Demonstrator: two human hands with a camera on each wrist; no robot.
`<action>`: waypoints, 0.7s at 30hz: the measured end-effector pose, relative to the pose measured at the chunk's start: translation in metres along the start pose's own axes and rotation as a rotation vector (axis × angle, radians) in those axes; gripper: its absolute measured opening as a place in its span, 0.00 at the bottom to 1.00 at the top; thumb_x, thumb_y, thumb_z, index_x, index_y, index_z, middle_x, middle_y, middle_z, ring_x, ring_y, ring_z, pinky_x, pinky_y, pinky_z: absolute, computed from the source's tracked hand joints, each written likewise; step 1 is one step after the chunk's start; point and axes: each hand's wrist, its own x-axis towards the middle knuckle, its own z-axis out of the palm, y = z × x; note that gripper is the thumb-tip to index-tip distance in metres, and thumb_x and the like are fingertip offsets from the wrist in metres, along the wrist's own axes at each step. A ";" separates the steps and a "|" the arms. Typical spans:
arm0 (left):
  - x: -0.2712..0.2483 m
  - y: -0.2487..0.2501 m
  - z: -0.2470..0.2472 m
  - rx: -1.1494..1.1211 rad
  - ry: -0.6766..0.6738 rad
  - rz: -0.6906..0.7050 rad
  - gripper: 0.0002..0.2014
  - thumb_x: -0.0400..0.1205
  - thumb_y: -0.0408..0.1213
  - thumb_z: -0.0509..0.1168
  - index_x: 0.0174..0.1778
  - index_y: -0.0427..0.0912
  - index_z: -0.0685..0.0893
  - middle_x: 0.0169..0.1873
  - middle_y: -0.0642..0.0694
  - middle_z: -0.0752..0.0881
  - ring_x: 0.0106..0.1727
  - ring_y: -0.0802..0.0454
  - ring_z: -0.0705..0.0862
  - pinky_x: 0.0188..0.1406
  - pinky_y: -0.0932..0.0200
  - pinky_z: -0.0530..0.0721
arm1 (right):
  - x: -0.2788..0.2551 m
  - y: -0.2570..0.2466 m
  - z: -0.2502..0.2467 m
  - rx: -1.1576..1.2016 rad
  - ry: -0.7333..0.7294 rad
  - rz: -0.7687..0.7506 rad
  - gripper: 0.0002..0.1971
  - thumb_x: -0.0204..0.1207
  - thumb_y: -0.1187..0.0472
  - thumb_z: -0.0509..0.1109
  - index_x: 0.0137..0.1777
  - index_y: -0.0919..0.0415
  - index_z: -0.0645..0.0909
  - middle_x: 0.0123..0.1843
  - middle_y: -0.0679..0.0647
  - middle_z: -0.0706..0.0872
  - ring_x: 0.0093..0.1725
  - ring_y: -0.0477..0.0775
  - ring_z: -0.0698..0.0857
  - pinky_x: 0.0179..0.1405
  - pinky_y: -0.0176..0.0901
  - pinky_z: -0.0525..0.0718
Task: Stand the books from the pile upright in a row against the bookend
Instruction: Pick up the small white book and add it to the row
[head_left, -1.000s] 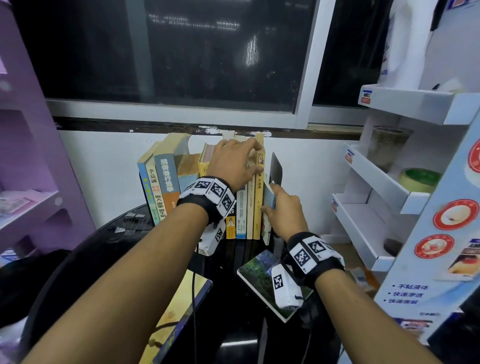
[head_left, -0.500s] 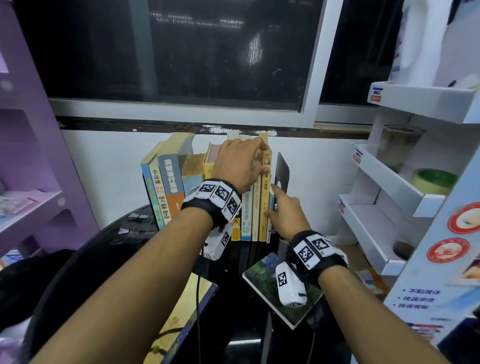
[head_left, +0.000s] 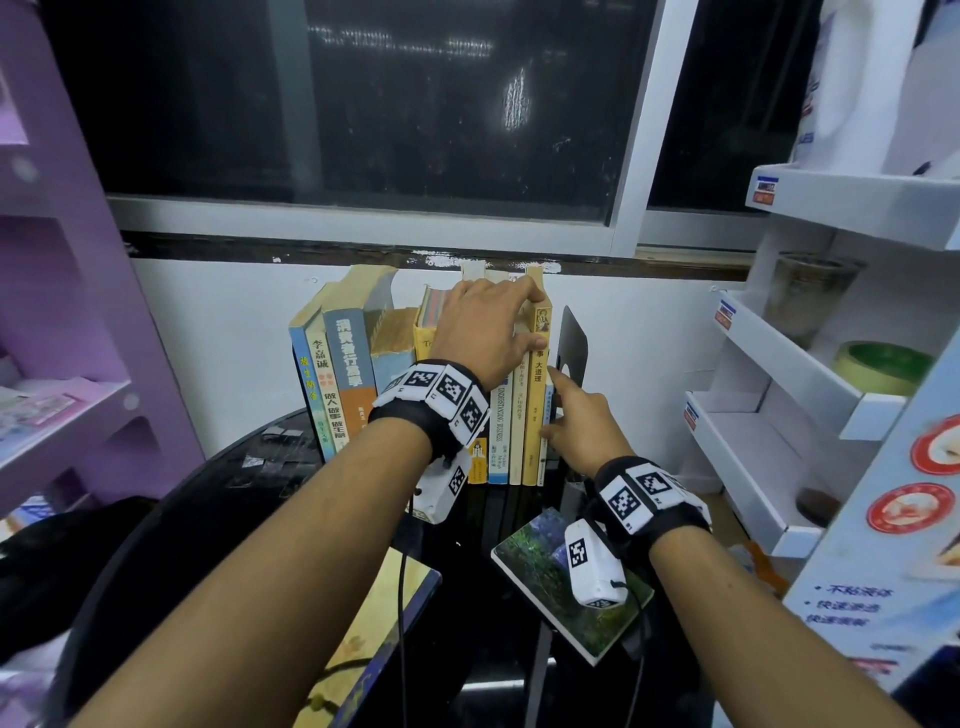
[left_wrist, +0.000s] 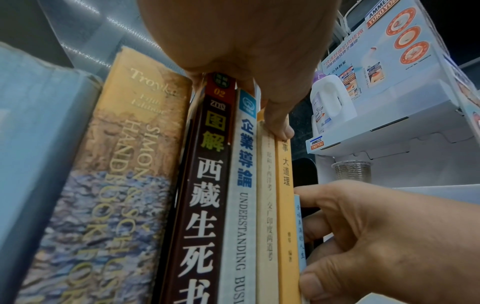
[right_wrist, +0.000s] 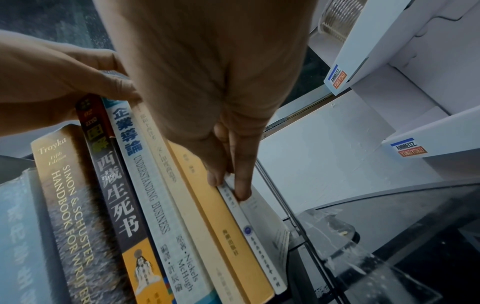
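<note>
Head view: thin pale-blue book seated upright, last in the row, bookend just to its right.

Right hand lies near-right of the thin book, fingers straight and pressed together on its spine (long axis vertical); it is the nearer hand for the seating push away toward the wall. Left hand curls over the row's top edges, thumb on the orange spine. Legible: "UNDERSTANDING BUSINESS", "SIMON & SCHUSTER HANDBOOK", "Troyka", "西藏生死书"; shelf tags "AMMELTZ YOKO YOKO". One green-cover book lies flat nearby.
</note>
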 end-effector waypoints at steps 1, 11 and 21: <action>0.000 0.000 0.000 0.000 0.000 -0.001 0.18 0.77 0.52 0.69 0.61 0.54 0.77 0.59 0.53 0.85 0.61 0.50 0.77 0.66 0.54 0.64 | 0.000 0.000 0.000 0.004 -0.001 -0.002 0.29 0.81 0.71 0.64 0.78 0.48 0.66 0.65 0.58 0.84 0.57 0.59 0.88 0.58 0.53 0.88; -0.004 0.001 0.004 0.026 0.012 0.010 0.21 0.78 0.52 0.67 0.66 0.53 0.75 0.61 0.51 0.84 0.65 0.47 0.74 0.69 0.52 0.63 | -0.008 0.000 -0.003 0.006 -0.017 -0.009 0.29 0.80 0.71 0.66 0.79 0.52 0.65 0.67 0.58 0.84 0.61 0.57 0.87 0.59 0.47 0.84; -0.013 0.004 -0.005 -0.020 -0.093 -0.006 0.24 0.79 0.47 0.65 0.72 0.53 0.71 0.71 0.49 0.77 0.77 0.49 0.67 0.81 0.42 0.54 | -0.025 -0.001 -0.020 -0.046 -0.025 0.009 0.27 0.78 0.65 0.70 0.77 0.54 0.71 0.65 0.56 0.85 0.53 0.52 0.88 0.60 0.42 0.84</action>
